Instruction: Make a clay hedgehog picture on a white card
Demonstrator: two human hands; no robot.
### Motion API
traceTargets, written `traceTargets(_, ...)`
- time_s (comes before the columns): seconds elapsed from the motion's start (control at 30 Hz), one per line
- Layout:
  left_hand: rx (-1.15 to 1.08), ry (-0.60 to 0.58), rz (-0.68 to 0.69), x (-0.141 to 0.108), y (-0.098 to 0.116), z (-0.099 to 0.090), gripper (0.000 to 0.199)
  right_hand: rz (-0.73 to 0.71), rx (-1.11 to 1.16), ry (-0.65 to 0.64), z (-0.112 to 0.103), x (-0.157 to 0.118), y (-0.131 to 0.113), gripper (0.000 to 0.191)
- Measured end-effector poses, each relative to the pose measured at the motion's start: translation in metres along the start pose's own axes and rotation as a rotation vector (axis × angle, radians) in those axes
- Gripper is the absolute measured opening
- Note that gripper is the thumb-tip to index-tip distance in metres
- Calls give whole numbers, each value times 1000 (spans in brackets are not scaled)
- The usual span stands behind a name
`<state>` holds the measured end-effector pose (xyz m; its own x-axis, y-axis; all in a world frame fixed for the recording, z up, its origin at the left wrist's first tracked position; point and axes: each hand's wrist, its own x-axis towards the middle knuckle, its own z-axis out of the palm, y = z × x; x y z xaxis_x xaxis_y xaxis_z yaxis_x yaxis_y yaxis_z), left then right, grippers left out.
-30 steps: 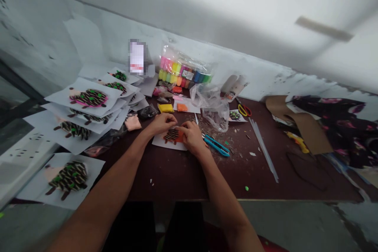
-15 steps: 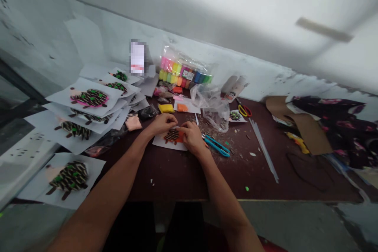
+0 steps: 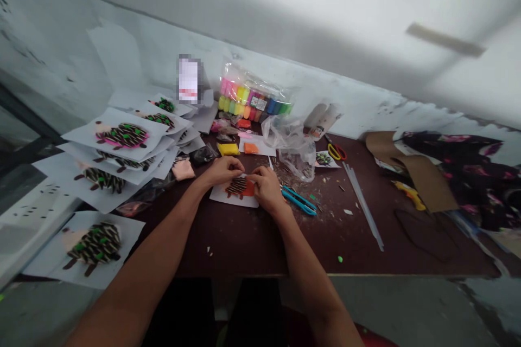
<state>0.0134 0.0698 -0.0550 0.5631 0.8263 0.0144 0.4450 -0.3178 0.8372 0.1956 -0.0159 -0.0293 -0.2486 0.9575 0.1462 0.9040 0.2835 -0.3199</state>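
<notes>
A white sheet (image 3: 220, 198) lies between my hands, bearing a hedgehog picture (image 3: 236, 186) with an orange clay body and rows of dark and pale strips. At its upper left, my left hand (image 3: 223, 170) holds thumb and forefinger together in a pinch over the sheet. My right hand (image 3: 265, 187) rests along the right edge, its fingers curled and pinched above the orange body. Whatever small piece is in either set of fingertips is too small to make out. Just right of my right hand lies a turquoise utility knife (image 3: 299, 200).
Finished hedgehog sheets (image 3: 122, 135) are stacked at left. Behind my hands are a yellow clay packet (image 3: 228, 149), orange clay (image 3: 251, 148), a clear plastic bag (image 3: 299, 160) and colored clay sticks (image 3: 252, 100). Scissors (image 3: 337, 152), glue sticks (image 3: 364, 209) and a yellow glue gun (image 3: 410, 195) lie right.
My right fingertips have drawn slightly back from my left ones, showing more of the hedgehog's top. Both hands stay over the sheet.
</notes>
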Motion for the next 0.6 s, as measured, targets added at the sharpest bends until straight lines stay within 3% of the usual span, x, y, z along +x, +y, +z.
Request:
traceTargets(0.13,4,-7,-4,0,2,0,15,2,-6,-31,-2,0,-3,40)
traceTargets(0.23,11,-2,-4,0,1,-1,16,45,-10,15,-6,0,1,42)
traceTargets(0.4,11,1,-13,0,-1,0,16,293,-61,211,-16,-3,25,33)
traceTargets(0.6,23,9,-18,3,-3,2,18,488,-130,190,-29,-2,47,27)
